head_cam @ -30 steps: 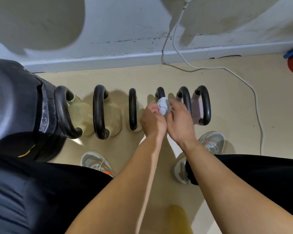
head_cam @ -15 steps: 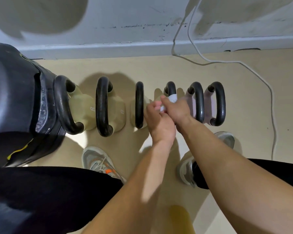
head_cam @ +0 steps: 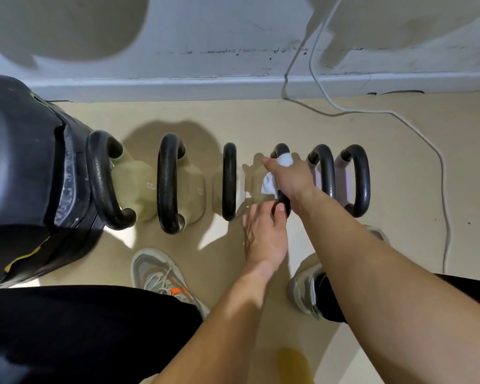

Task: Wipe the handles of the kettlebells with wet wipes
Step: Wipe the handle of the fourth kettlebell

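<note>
I log: right hand (head_cam: 291, 177) fingers curled round the wet wipe (head_cam: 285, 159), wrapping it on the fourth kettlebell handle (head_cam: 279, 148) from left, in the row on the floor (head_cam: 261, 120). Left hand (head_cam: 263, 235) pinches that handle's near end.

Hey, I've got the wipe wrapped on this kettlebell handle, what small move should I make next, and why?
Probably slide your right hand with the wipe along the handle toward your left hand. The wipe sits bunched round the far half, and the left hand grips the near end, so the stretch between seems not yet wiped.
</note>
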{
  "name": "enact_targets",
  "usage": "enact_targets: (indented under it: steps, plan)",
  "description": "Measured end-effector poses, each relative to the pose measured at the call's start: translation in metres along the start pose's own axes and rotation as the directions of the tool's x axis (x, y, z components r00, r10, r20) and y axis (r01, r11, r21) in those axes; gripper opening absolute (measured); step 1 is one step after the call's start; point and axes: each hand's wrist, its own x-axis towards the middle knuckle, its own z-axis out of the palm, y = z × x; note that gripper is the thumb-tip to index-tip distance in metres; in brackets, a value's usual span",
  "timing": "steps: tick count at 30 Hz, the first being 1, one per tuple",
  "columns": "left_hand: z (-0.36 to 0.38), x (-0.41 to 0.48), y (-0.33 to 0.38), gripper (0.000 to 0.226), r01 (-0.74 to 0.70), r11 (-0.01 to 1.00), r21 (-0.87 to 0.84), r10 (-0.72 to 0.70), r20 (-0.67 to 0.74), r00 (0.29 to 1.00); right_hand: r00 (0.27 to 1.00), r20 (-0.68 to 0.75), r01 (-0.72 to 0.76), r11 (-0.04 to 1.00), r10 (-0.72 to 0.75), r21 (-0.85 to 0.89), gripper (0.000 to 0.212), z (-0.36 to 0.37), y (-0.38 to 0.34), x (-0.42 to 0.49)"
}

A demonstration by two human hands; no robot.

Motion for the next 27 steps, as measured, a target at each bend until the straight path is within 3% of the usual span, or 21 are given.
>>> enact_targets:
  steps: [2, 5, 13, 17, 21, 27]
  plan:
    - [-0.005, 0.002, -0.001, 0.029, -0.023, 0.996, 0.082, 0.017, 0.064, 0.998, 0.999, 0.007, 0.05, 0.998, -0.05, -0.029, 0.026, -0.001, 0.016, -0.012]
    - [-0.009, 0.004, -0.002, 0.023, -0.019, 0.991, 0.13, 0.007, 0.096, 0.995, 0.994, 0.002, 0.105, 0.994, -0.105, -0.04, 0.03, 0.0, 0.033, -0.03]
    - [-0.01, 0.004, -0.005, 0.034, 0.037, 0.999, -0.038, -0.034, 0.091, 0.995, 0.999, 0.016, -0.046, 0.995, 0.048, -0.085, 0.026, -0.004, -0.02, -0.008]
    - [-0.014, 0.007, -0.005, 0.034, 0.059, 0.995, -0.075, -0.05, 0.121, 0.991, 1.0, 0.009, 0.004, 0.995, -0.003, -0.103, 0.035, -0.001, -0.019, -0.005]
    - [-0.015, 0.01, -0.005, 0.025, 0.072, 0.994, -0.083, -0.06, 0.138, 0.989, 0.995, 0.019, 0.098, 0.981, -0.096, -0.168, 0.027, -0.002, 0.015, -0.023]
    - [-0.017, 0.012, -0.007, 0.036, 0.054, 0.993, -0.107, -0.037, 0.156, 0.987, 0.997, 0.053, 0.065, 0.992, -0.06, -0.104, 0.033, -0.006, 0.026, -0.026]
